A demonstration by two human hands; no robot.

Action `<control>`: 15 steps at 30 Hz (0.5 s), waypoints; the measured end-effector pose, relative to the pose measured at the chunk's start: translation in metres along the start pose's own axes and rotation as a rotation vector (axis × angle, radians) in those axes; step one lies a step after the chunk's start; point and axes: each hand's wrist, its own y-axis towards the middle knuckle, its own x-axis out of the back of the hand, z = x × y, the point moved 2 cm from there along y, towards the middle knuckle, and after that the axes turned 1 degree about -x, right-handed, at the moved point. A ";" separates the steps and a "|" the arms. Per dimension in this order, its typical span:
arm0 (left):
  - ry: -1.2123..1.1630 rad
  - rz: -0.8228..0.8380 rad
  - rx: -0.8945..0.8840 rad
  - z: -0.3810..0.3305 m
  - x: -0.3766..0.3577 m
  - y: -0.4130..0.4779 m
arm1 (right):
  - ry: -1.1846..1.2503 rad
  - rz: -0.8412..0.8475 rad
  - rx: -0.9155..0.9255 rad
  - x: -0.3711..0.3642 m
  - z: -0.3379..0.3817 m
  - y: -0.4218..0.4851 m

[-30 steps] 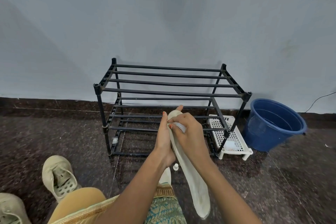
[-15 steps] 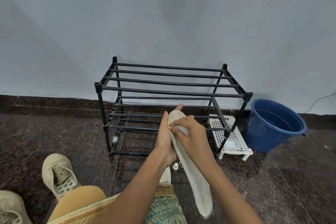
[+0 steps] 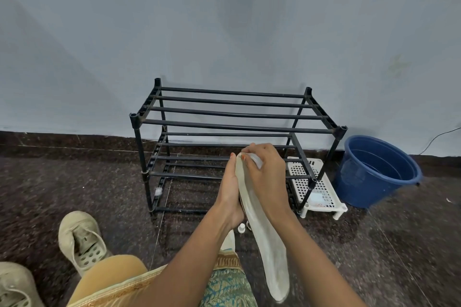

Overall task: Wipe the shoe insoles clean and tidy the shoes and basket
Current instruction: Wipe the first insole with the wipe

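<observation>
I hold a long off-white insole [image 3: 272,257] upright in front of the rack, its lower end hanging over my lap. My left hand [image 3: 229,194] grips it from behind and from the left, thumb along its edge. My right hand [image 3: 269,177] pinches a small white wipe [image 3: 255,160] and presses it on the insole's top end. Two beige shoes lie on the floor at the left, one [image 3: 82,242] beside my knee and the other [image 3: 15,286] at the frame's corner. A white perforated basket [image 3: 311,182] sits on the floor to the right of the rack.
A black two-tier shoe rack [image 3: 237,127] stands bare against the wall. A blue bucket [image 3: 374,172] is at its right, past the basket. A small white bottle [image 3: 241,228] stands on the dark stone floor under my hands. A cable runs along the wall at far right.
My right hand slid the wipe a little down the insole, then back up to its top end. The left hand and the insole stayed almost still.
</observation>
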 end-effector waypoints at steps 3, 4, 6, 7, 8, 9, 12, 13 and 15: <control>0.055 0.009 0.000 -0.001 0.001 0.000 | -0.028 -0.042 -0.019 0.004 -0.007 0.003; 0.062 0.013 -0.015 -0.001 0.001 0.000 | -0.042 -0.040 -0.026 0.005 -0.010 0.003; 0.055 0.027 -0.050 -0.003 0.000 -0.001 | -0.079 -0.032 -0.025 0.005 -0.014 0.001; 0.051 0.032 -0.058 -0.004 -0.001 -0.001 | -0.095 -0.026 -0.019 0.005 -0.016 0.000; 0.051 0.040 -0.063 -0.004 -0.001 -0.001 | -0.110 -0.016 -0.010 0.005 -0.017 -0.001; 0.052 0.045 -0.069 -0.005 -0.002 -0.002 | -0.126 -0.003 0.003 0.005 -0.017 -0.002; 0.057 0.045 -0.079 -0.005 -0.002 -0.002 | -0.163 0.054 0.045 0.004 -0.016 -0.006; 0.056 0.040 -0.080 -0.005 -0.003 -0.002 | -0.157 0.076 0.051 0.003 -0.016 -0.009; 0.050 0.032 -0.076 -0.005 -0.003 -0.002 | -0.122 0.114 0.040 0.000 -0.015 -0.016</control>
